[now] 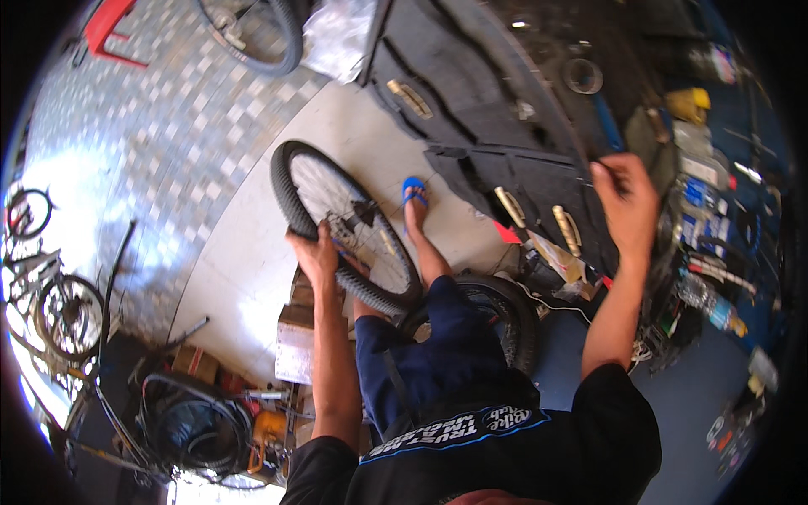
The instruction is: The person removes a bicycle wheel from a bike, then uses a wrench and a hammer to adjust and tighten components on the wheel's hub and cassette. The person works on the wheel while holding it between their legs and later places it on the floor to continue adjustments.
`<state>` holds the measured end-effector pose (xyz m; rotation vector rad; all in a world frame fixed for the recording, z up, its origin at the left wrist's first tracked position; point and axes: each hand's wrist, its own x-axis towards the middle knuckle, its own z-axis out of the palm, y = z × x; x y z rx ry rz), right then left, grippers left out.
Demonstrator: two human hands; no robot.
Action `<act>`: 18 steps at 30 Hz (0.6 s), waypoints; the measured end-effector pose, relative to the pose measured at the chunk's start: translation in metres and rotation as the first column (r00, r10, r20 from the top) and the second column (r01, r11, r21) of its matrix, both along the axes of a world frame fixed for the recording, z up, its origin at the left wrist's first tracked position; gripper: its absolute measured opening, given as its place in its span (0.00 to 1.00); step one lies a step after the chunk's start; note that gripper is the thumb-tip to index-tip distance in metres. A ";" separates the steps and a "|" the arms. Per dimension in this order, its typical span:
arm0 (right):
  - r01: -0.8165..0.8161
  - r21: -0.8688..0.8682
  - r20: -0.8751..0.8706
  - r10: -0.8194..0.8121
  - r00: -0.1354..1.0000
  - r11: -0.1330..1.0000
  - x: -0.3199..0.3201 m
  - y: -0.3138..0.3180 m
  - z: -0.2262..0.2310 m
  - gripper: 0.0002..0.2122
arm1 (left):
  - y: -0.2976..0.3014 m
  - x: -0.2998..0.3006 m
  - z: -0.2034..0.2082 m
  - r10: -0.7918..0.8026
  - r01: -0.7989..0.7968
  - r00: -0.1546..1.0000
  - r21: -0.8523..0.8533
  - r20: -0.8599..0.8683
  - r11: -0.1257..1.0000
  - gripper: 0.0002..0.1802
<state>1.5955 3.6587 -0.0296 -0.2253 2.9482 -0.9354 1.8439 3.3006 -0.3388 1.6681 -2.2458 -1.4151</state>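
Observation:
A bicycle wheel with a knobby black tyre leans upright at a tilt in front of my legs. My left hand is closed round the tyre on its near left side. On the right, my right hand is raised at the edge of a dark cabinet with gold-coloured handles. Its fingers are curled in with thumb and fingertips close together; whether anything small is between them cannot be made out. A blue-handled tool and a metal ring lie on the worktop just beyond that hand.
Another tyre rests beside my right leg. A cardboard box stands left of my legs. Bicycles and coiled tyres are at the left. A plastic bottle lies among clutter on the right. A wheel stands at the back.

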 end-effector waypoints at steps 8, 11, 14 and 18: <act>-0.024 -0.644 0.452 0.406 0.794 0.764 0.086 -0.108 -0.174 0.16 | 0.015 0.001 0.023 -0.043 0.039 0.996 -0.050 -0.080 0.998 0.42; -0.076 -0.514 0.593 0.417 0.689 0.855 0.104 -0.127 -0.336 0.10 | 0.015 -0.002 0.024 0.004 -0.003 0.996 0.009 -0.087 1.000 0.41; -0.207 -0.354 0.616 0.394 0.682 0.912 0.113 -0.126 -0.438 0.10 | 0.019 -0.015 0.036 0.011 -0.005 0.997 0.083 -0.072 0.997 0.40; -0.180 -0.292 0.723 0.340 0.601 0.939 0.117 -0.126 -0.511 0.11 | 0.015 -0.014 0.035 0.022 -0.017 0.997 0.077 -0.075 0.997 0.40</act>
